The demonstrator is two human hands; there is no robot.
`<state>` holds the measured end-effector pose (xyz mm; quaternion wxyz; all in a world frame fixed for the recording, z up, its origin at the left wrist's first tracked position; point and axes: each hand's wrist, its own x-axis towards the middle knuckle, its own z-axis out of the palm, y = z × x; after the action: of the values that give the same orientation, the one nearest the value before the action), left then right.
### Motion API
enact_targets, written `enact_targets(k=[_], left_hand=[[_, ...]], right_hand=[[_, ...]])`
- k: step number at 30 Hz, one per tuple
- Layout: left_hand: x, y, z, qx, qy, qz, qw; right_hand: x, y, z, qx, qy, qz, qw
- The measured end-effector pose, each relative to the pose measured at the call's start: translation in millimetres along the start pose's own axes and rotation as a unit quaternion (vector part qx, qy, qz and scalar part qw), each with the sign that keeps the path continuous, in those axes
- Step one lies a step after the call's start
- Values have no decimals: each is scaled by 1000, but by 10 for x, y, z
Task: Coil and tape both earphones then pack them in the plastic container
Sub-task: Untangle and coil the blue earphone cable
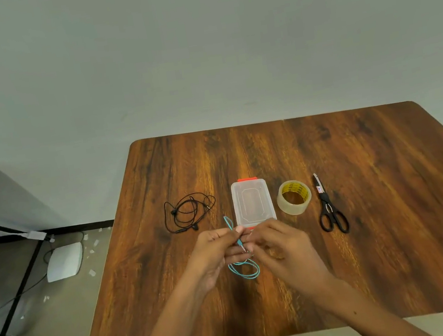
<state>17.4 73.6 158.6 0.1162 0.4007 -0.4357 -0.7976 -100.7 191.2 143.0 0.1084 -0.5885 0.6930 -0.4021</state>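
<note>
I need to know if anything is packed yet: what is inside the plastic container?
The clear plastic container looks empty, lid on. Its near edge is hidden by the right hand.

Spread in a row across the middle of the surface [372, 245]: a loose earphone [189, 212] at the 9 o'clock end, then the plastic container [252, 201], then the tape roll [294, 197], then the scissors [329, 208] at the 3 o'clock end, each apart from its neighbour. At 6 o'clock of the container, raised over the surface, left hand [213, 253] and right hand [282, 248] close together, the second earphone [243, 269] between them, its loops hanging below the fingers [243, 229]. On the floor at 9 o'clock of the surface, a flat box [64, 261] with cables.
</note>
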Motion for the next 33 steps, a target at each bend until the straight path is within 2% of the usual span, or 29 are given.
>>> enact_targets(k=[3, 8, 11, 16, 21, 24, 29, 33], left_hand=[[-98, 128, -26, 46, -55, -10, 997], [-181, 180, -10, 81, -99, 0, 992], [-185, 156, 1, 72, -81, 11, 994], [-178, 110, -19, -6, -99, 22, 995], [-164, 82, -54, -110, -157, 9, 981], [-120, 75, -66, -153, -161, 21, 975], [1, 92, -113, -149, -111, 82, 979], [125, 57, -157, -113, -63, 119, 985]], right_hand=[[144, 136, -73, 13, 40, 9, 999], [381, 242, -37, 118, -59, 46, 990], [444, 239, 19, 127, -81, 55, 987], [457, 281, 64, 157, -44, 92, 982], [421, 337, 137, 139, -59, 112, 982], [383, 284, 192, 118, -54, 132, 983], [282, 205, 300, 63, -125, 125, 982], [219, 142, 327, -62, -165, 100, 979]])
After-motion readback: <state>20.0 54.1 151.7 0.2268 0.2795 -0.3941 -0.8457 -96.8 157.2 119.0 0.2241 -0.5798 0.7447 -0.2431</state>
